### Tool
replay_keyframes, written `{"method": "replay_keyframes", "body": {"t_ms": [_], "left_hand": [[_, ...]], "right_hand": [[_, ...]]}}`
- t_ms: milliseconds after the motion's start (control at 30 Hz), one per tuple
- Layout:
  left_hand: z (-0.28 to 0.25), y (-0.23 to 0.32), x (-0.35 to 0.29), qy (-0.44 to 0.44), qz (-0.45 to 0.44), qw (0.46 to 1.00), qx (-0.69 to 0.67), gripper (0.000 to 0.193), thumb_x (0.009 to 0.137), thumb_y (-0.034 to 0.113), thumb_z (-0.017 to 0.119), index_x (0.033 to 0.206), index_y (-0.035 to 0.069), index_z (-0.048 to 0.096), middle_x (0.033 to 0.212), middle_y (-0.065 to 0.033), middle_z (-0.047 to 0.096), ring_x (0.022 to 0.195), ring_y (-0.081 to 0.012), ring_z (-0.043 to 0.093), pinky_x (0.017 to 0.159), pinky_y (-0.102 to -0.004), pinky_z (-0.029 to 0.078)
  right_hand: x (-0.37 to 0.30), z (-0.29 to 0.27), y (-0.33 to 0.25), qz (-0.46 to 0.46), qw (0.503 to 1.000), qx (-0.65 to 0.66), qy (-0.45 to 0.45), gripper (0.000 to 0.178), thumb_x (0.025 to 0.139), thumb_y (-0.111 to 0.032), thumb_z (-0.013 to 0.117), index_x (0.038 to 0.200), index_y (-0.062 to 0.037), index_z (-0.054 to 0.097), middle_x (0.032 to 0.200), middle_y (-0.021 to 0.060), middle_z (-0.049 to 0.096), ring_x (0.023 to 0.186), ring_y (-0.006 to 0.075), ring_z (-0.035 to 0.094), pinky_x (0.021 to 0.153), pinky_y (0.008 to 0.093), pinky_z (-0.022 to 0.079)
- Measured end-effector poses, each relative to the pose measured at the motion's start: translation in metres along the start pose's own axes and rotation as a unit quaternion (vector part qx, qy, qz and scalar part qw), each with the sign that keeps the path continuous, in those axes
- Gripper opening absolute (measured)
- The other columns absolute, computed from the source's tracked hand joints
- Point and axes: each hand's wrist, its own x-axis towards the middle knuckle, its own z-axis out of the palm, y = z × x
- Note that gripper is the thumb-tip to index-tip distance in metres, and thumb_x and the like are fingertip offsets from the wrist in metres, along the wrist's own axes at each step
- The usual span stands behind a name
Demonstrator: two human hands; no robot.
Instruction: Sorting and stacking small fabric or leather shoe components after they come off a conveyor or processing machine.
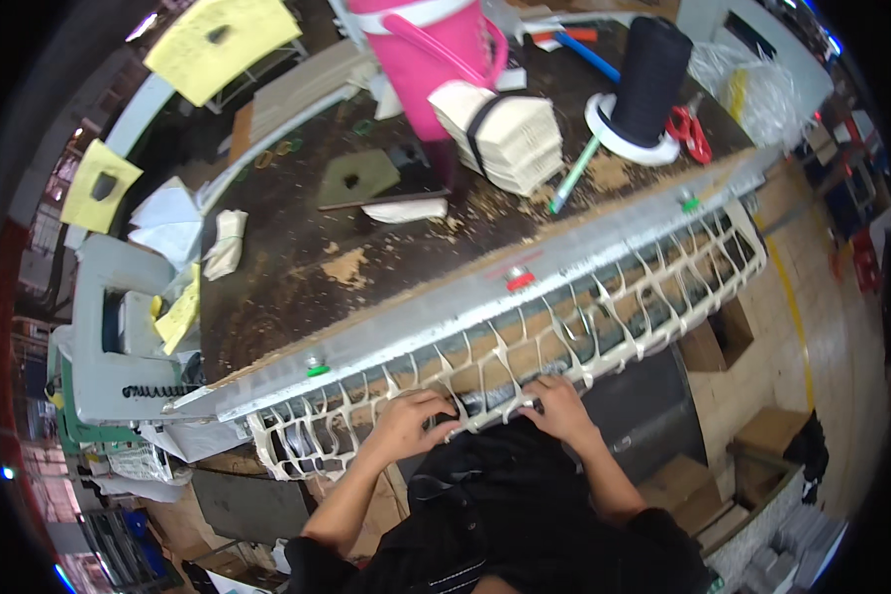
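Note:
Along the front edge of the table hangs a long shallow trough [653, 289], its frame wrapped and netted with off-white cord. My left hand [412, 424] is at the trough's near rim, left of centre, fingers curled over it and thumb on the near side. A short way to the right, my right hand [562, 408] curls over the same rim, its fingertips dipping inside. Between my hands a dark, shiny piece shows in the trough; what it is I cannot make out. Both palms are partly hidden.
On the dark, worn table [277, 327] stand a pink tumbler [421, 59], a banded stack of cream pieces [505, 139] and a black thread cone [648, 84]. Red-handled scissors [691, 134] lie beside the cone. Cardboard boxes [683, 487] sit low on the right.

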Motion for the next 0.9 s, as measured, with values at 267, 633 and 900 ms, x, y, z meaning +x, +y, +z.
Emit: {"method": "replay_keyframes", "body": {"t_ms": [267,633,900], "left_hand": [[0.116,-0.052,-0.040,0.179,-0.263,0.944,-0.084,0.029,0.090,0.031,0.087,0.090,0.002,0.082,0.085,-0.0174,0.077,0.081,-0.0335,0.077,0.072,-0.0383,0.058],[0.172,-0.044,-0.066,0.333,-0.215,0.918,0.004,0.036,0.085,0.031,0.089,0.070,0.003,0.073,0.071,-0.0142,0.070,0.071,-0.0378,0.070,0.068,-0.0443,0.054],[0.223,-0.038,-0.083,0.406,-0.196,0.889,0.087,0.042,0.083,0.035,0.089,0.061,0.009,0.065,0.066,-0.0086,0.066,0.068,-0.0326,0.067,0.070,-0.0436,0.045]], "right_hand": [[0.015,0.006,-0.002,0.024,0.998,-0.033,-0.055,0.043,0.079,-0.034,0.092,0.101,-0.0035,0.071,0.109,0.0172,0.068,0.110,0.0396,0.064,0.102,0.0491,0.049],[-0.015,-0.020,0.011,-0.026,0.994,0.029,-0.106,0.045,0.082,-0.037,0.092,0.103,-0.0003,0.075,0.102,0.0186,0.073,0.109,0.0418,0.068,0.102,0.0486,0.053],[-0.027,-0.064,0.066,0.029,0.981,-0.150,0.116,0.069,0.070,-0.003,0.088,0.135,-0.0068,0.065,0.140,0.0188,0.064,0.131,0.0431,0.059,0.112,0.0494,0.049]]}}
